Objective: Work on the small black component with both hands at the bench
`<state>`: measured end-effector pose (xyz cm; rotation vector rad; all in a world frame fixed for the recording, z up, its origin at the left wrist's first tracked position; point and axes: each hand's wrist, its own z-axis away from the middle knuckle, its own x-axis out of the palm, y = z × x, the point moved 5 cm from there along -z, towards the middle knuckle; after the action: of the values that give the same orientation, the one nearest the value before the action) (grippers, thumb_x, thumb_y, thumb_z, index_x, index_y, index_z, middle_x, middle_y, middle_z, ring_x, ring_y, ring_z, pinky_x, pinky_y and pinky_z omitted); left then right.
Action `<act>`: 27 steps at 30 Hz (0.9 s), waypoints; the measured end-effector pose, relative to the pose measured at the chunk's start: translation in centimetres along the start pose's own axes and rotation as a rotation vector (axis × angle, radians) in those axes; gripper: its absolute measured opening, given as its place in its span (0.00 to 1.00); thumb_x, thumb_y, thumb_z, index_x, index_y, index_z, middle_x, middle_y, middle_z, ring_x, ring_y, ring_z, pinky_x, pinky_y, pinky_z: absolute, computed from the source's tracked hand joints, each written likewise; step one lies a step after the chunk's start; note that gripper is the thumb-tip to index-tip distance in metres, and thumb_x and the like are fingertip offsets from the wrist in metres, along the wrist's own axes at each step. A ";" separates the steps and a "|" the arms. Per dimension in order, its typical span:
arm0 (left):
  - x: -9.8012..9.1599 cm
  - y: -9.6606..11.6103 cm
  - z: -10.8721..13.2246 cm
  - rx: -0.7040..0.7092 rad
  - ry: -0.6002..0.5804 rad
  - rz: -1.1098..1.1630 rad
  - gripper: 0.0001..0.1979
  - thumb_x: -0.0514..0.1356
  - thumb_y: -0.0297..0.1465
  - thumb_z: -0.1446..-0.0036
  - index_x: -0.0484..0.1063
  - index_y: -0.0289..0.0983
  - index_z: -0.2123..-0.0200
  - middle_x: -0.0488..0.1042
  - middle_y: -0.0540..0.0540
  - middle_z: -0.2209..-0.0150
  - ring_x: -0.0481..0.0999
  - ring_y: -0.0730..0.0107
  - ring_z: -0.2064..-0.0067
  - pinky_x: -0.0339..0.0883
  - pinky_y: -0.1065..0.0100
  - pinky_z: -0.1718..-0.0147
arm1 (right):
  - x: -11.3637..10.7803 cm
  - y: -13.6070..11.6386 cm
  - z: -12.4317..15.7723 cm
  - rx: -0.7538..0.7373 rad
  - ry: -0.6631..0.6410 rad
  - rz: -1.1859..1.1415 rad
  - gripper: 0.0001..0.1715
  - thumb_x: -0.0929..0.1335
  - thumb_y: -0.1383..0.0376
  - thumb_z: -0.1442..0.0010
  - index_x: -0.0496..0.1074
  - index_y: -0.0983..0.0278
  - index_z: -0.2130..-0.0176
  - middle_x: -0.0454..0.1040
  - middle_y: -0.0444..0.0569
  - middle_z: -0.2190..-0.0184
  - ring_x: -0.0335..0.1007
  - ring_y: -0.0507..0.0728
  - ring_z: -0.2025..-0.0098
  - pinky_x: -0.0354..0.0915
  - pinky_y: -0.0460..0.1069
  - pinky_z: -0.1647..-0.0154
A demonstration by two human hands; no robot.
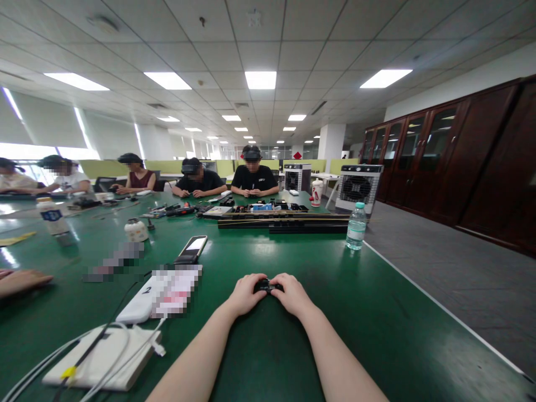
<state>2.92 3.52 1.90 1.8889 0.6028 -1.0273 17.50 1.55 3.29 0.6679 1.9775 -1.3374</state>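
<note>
Between my two hands is a small black object [268,286], mostly covered by my fingers, so I cannot make out its kind. My left hand [248,293] curls around its left end, thumb at the near side. On the right end, my right hand [292,294] grips it the same way. Both hands rest close together on the green table [352,312], fingers closed.
A water bottle [355,226] stands at the right edge, before long black bars [310,226]. On the left lie a phone [191,249], a white power bank [140,301], and a white box [104,357] with cables. Another person's hand [25,281] is at far left; several people sit beyond.
</note>
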 end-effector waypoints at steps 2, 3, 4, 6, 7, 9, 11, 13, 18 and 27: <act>0.0 0.0 0.0 -0.006 0.000 0.003 0.20 0.59 0.30 0.50 0.67 0.41 0.51 0.73 0.47 0.52 0.70 0.62 0.51 0.61 0.62 0.50 | 0.0 -0.1 0.0 -0.002 -0.003 0.017 0.12 0.67 0.66 0.48 0.74 0.59 0.62 0.73 0.48 0.57 0.66 0.57 0.53 0.59 0.52 0.50; 0.0 0.0 0.0 -0.008 0.000 0.003 0.21 0.59 0.30 0.50 0.66 0.41 0.51 0.73 0.47 0.52 0.69 0.62 0.51 0.61 0.62 0.50 | 0.1 -0.1 0.0 -0.003 -0.004 0.022 0.12 0.67 0.67 0.49 0.74 0.59 0.62 0.73 0.48 0.57 0.66 0.57 0.53 0.59 0.52 0.50; 0.0 0.0 0.0 -0.010 0.000 0.004 0.21 0.59 0.30 0.50 0.66 0.41 0.51 0.73 0.47 0.53 0.69 0.62 0.51 0.61 0.62 0.50 | 0.1 0.0 0.0 -0.001 -0.003 0.025 0.12 0.68 0.67 0.49 0.75 0.59 0.62 0.72 0.48 0.57 0.66 0.57 0.53 0.59 0.52 0.50; 0.0 0.0 0.0 -0.013 0.000 0.004 0.21 0.59 0.30 0.50 0.67 0.41 0.51 0.73 0.47 0.53 0.70 0.61 0.51 0.61 0.62 0.50 | 0.2 0.1 0.0 0.004 0.002 0.022 0.11 0.68 0.68 0.50 0.75 0.58 0.64 0.72 0.48 0.57 0.66 0.58 0.54 0.59 0.52 0.51; 0.0 0.0 0.0 -0.014 -0.001 0.003 0.21 0.59 0.30 0.50 0.67 0.40 0.51 0.73 0.46 0.53 0.70 0.61 0.51 0.61 0.62 0.50 | 0.2 0.1 0.0 0.006 0.005 0.015 0.11 0.68 0.68 0.51 0.75 0.58 0.64 0.72 0.48 0.57 0.66 0.58 0.54 0.59 0.52 0.51; -0.1 0.1 0.0 -0.017 -0.005 0.002 0.21 0.59 0.31 0.50 0.67 0.40 0.51 0.72 0.46 0.53 0.69 0.61 0.51 0.61 0.62 0.50 | 0.3 0.3 -0.1 0.011 0.011 -0.012 0.12 0.68 0.68 0.52 0.75 0.58 0.65 0.73 0.47 0.58 0.67 0.58 0.54 0.59 0.52 0.51; -0.2 0.2 0.0 -0.022 -0.008 -0.001 0.21 0.59 0.31 0.50 0.67 0.41 0.51 0.73 0.47 0.53 0.69 0.61 0.51 0.61 0.62 0.50 | 0.4 0.5 -0.1 0.015 0.015 -0.053 0.12 0.69 0.69 0.53 0.75 0.57 0.65 0.73 0.46 0.59 0.67 0.57 0.55 0.60 0.52 0.51; -0.2 0.2 0.0 -0.026 -0.010 -0.005 0.21 0.59 0.30 0.50 0.67 0.41 0.51 0.73 0.47 0.53 0.69 0.61 0.51 0.61 0.62 0.50 | 0.4 0.6 -0.1 0.024 0.016 -0.104 0.14 0.69 0.69 0.54 0.74 0.58 0.64 0.73 0.46 0.60 0.68 0.57 0.55 0.60 0.52 0.51; -0.1 0.2 0.0 -0.017 -0.001 -0.016 0.20 0.58 0.31 0.49 0.66 0.40 0.50 0.72 0.46 0.51 0.69 0.61 0.50 0.60 0.62 0.50 | 0.1 1.1 -0.1 0.061 0.022 -0.245 0.20 0.68 0.71 0.57 0.73 0.61 0.60 0.74 0.48 0.60 0.69 0.57 0.57 0.62 0.51 0.52; -0.3 0.2 0.2 -0.041 -0.006 -0.012 0.23 0.57 0.32 0.48 0.64 0.39 0.48 0.71 0.44 0.50 0.68 0.60 0.48 0.59 0.61 0.48 | 0.1 1.6 -0.2 0.084 0.014 -0.266 0.18 0.68 0.71 0.56 0.73 0.62 0.61 0.75 0.47 0.61 0.70 0.57 0.57 0.62 0.52 0.53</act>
<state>2.87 3.24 2.21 1.8480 0.6276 -1.0202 18.53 2.33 2.32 0.4640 2.0863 -1.5831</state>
